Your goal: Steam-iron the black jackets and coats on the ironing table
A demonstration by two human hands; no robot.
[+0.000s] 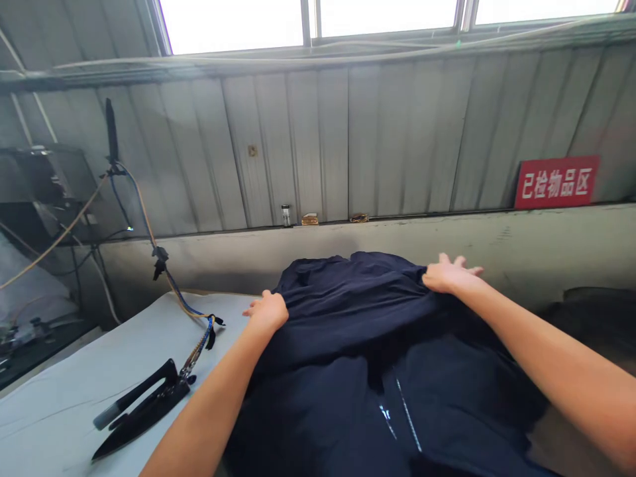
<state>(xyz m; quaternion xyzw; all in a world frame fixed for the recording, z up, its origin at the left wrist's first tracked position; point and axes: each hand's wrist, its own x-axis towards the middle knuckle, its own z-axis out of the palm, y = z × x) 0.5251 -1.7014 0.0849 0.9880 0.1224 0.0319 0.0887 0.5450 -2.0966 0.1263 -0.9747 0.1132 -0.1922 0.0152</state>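
My left hand point(268, 310) rests at the left edge of the dark navy garment point(368, 344), fingers curled loosely together on the cloth — whether they pinch a fold I cannot tell. My right hand point(450, 273) lies flat on the garment's far right corner, fingers spread and pressed down. The garment is directly beneath and between both hands, on the pale pressing table point(74, 391). Its long axis runs from my body toward the grey wall point(318, 146), zipper point(408, 417) near me, bunched end far. Both hands touch it; the right reaches further. An iron point(142, 407) sits well apart to the left, its cord point(171, 285) rising behind it.
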